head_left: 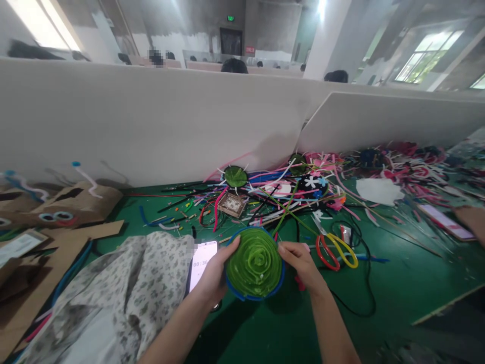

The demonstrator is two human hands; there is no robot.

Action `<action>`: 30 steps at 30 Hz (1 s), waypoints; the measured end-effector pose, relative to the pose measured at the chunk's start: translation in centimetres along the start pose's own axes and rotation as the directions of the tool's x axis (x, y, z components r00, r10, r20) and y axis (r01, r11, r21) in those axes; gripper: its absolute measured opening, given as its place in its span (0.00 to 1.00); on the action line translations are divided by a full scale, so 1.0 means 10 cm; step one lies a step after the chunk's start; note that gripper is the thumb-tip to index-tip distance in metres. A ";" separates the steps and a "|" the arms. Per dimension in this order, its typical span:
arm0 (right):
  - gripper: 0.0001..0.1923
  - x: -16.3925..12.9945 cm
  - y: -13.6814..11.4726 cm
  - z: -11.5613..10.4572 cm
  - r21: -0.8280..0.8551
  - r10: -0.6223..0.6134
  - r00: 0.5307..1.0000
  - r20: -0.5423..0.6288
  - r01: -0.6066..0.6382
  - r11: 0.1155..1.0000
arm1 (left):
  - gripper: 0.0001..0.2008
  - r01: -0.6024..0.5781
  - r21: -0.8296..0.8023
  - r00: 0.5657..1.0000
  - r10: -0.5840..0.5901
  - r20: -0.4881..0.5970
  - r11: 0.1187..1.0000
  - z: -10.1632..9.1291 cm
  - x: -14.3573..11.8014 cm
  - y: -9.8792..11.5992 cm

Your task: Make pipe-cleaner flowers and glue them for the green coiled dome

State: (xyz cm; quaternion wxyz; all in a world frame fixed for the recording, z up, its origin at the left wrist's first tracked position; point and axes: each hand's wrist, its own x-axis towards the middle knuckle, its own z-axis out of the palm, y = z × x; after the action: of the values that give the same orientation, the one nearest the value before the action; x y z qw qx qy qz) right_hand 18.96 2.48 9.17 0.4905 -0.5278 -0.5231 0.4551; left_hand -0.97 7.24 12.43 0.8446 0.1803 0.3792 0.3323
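Above the front of the green table, a round green coil of pipe cleaners [259, 263] with a blue rim faces me. My left hand [217, 273] grips it by its left edge, thumb on the front and the other fingers mostly hidden behind. At the upper right edge, my right hand [301, 260] is closed in a pinch. Its fingertips meet the blue rim; any thin strand between them is too small to make out. Partly behind my left hand lies a phone [199, 263] with a lit timer screen. Scissors [337, 250] with red and yellow handles lie right of my right hand.
Loose pipe cleaners and finished discs, one a green disc [235, 176], crowd the table along the white partition [151, 121]. Floral cloth [140, 283] and cardboard boxes [71, 207] fill the left. Another person's hand [472, 220] is beside a second phone [447, 222] at right.
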 end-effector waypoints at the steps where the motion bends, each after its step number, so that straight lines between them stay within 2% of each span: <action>1: 0.27 -0.01 0.02 -0.02 0.006 0.000 1.000 0.023 0.000 1.000 | 0.14 0.012 -0.006 1.000 -0.012 0.014 1.000 -0.01 0.00 0.00; 3: 0.26 -0.04 0.06 -0.05 0.025 0.001 0.999 0.052 -0.003 1.000 | 0.13 0.038 -0.023 0.999 -0.037 0.036 0.999 -0.01 -0.01 0.00; 5: 0.26 -0.05 0.13 -0.07 0.054 -0.004 1.000 0.028 0.003 0.999 | 0.13 0.050 -0.047 0.998 -0.049 0.030 0.998 -0.01 -0.03 0.04; 8: 0.27 -0.04 0.24 -0.15 0.127 -0.031 0.984 -0.174 0.053 0.990 | 0.13 -0.022 -0.114 1.000 0.019 -0.022 0.993 -0.01 -0.05 0.14; 10: 0.26 -0.01 0.30 -0.23 0.171 -0.036 0.924 -0.382 0.109 0.979 | 0.13 -0.126 -0.157 0.991 0.116 -0.073 0.979 -0.02 -0.06 0.23; 12: 0.25 0.03 0.34 -0.31 0.194 -0.022 0.829 -0.559 0.157 0.968 | 0.13 -0.225 -0.179 0.971 0.205 -0.122 0.958 -0.04 -0.06 0.30; 14: 0.23 0.05 0.34 -0.35 0.205 -0.002 0.751 -0.661 0.183 0.962 | 0.13 -0.270 -0.180 0.958 0.245 -0.147 0.946 -0.05 -0.06 0.33; 16: 0.21 0.06 0.30 -0.31 0.218 0.018 0.732 -0.681 0.179 0.959 | 0.13 -0.254 -0.173 0.962 0.230 -0.147 0.951 -0.05 -0.05 0.32; 18: 0.18 0.06 0.23 -0.20 0.238 0.037 0.781 -0.624 0.145 0.960 | 0.14 -0.204 -0.163 0.975 0.185 -0.127 0.965 -0.04 -0.04 0.28; 21: 0.19 0.05 0.13 0.02 0.258 0.073 0.909 -0.411 0.039 0.965 | 0.14 -0.143 -0.150 0.987 0.129 -0.095 0.978 -0.03 -0.03 0.20; 23: 0.21 0.05 0.08 0.15 0.252 0.092 0.956 -0.278 -0.020 0.967 | 0.13 -0.127 -0.146 0.990 0.117 -0.076 0.981 -0.02 -0.02 0.15; 25: 0.21 0.06 0.05 0.25 0.248 0.095 0.972 -0.213 -0.040 0.968 | 0.13 -0.113 -0.144 0.993 0.106 -0.058 0.983 -0.01 -0.03 0.13; 30: 0.26 0.05 -0.02 0.34 0.267 0.053 0.986 -0.157 -0.009 0.964 | 0.13 -0.069 -0.160 0.997 0.065 -0.033 0.985 0.01 -0.05 0.13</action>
State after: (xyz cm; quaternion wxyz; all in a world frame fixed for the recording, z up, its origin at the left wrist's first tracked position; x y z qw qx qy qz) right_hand 15.62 3.10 9.02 0.5908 -0.5009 -0.4072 0.4840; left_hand -1.76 7.81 13.49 0.8393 0.1196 0.3566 0.3924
